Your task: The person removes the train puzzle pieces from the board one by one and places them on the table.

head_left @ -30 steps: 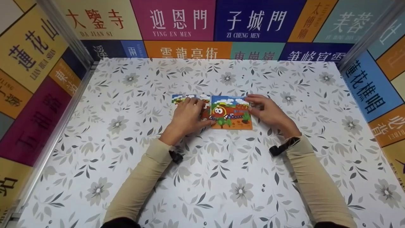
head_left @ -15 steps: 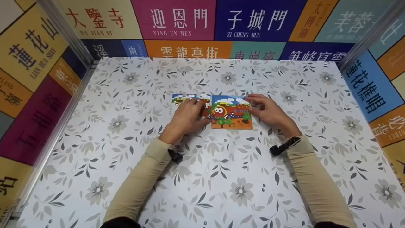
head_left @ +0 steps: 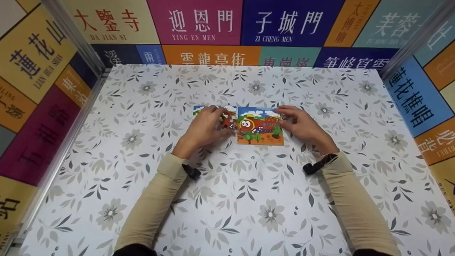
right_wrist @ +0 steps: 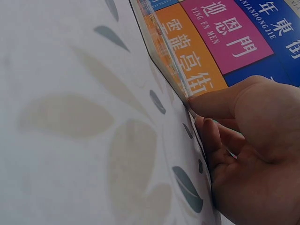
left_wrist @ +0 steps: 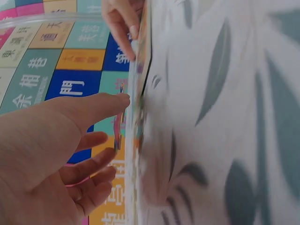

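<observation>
Lying at frame centre, left: one jigsaw (head_left: 197, 109), blue sky and white clouds along its top; much of it is hidden from me by a hand.
Picture card: one (head_left: 260, 126), flat, just beside the jigsaw on its right; red train with round eyes, green trees, orange ground. Whether the two are joined, I cannot tell.
Left hand: one (head_left: 203, 128), over the jigsaw; grip narrow, thumb and fingertips pinching a thin puzzle piece (left_wrist: 118, 133), which I see nearly edge-on from the left wrist.
Right hand: one (head_left: 302, 124), at the picture card's right edge, forefinger by the upper corner, thumb lower down, a small gap between; whether they pinch the edge, I cannot tell.
Sleeves: two, tan (head_left: 142, 209), entering my head view from lower left and lower right.
Wrist cameras: two, black (head_left: 193, 172), by the cuffs.
Table: one (head_left: 227, 220), white cover with grey flowers and leaves.
Wall panels: coloured blocks with Chinese lettering (head_left: 201, 25), across the top and both sides.
</observation>
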The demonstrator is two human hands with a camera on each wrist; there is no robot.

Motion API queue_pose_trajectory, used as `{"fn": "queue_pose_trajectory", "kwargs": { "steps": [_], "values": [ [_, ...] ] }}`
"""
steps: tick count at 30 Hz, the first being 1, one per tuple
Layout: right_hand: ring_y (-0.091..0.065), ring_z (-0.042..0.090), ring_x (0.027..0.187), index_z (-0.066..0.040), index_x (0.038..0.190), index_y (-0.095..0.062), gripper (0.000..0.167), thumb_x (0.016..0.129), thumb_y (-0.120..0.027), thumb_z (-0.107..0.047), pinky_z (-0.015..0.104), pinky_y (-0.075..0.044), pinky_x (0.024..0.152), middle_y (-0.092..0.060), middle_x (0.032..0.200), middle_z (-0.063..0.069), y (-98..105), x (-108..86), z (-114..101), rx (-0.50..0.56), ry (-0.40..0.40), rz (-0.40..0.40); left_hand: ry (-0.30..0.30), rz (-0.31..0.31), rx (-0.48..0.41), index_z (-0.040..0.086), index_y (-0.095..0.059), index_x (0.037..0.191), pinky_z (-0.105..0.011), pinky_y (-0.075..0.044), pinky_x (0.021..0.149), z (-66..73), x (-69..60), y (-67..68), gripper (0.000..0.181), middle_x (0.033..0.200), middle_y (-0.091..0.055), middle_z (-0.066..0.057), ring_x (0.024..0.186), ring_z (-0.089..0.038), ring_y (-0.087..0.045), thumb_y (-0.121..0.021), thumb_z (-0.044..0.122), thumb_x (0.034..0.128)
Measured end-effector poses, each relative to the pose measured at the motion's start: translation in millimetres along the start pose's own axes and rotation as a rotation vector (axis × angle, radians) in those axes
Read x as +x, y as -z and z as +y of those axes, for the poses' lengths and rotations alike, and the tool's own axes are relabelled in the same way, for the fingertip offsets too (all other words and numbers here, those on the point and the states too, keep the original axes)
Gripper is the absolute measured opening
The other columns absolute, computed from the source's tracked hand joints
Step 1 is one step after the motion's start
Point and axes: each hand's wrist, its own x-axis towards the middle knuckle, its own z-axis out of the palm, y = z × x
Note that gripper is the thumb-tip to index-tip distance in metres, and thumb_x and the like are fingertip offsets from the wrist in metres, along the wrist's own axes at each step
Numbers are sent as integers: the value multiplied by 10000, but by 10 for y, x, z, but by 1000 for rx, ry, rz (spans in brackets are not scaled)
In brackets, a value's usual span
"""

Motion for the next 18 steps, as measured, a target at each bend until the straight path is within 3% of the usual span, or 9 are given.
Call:
{"fn": "queue_pose_trajectory", "kwargs": {
  "steps": [10,18],
  "values": [
    [-532,368,1406,-99,1560,-592,471,1093,-641,-135,533,-426,1142,-389,1734,111,2,-14,-14,-11,-20,-4,-20,26,-49,120,-645,1436,-525,-502,1118,-248,-36,70,591,1385,-642,-153,1316,-380,-598,-878,299,923],
    [-542,366,1392,-95,1553,-599,473,1085,-655,-131,519,-432,1126,-399,1730,113,3,-12,-32,-15,-21,2,19,3,-98,104,-641,1451,-498,-449,1219,-428,-120,92,618,1430,-633,-140,1413,-347,-553,-888,262,908]
  ]
}}
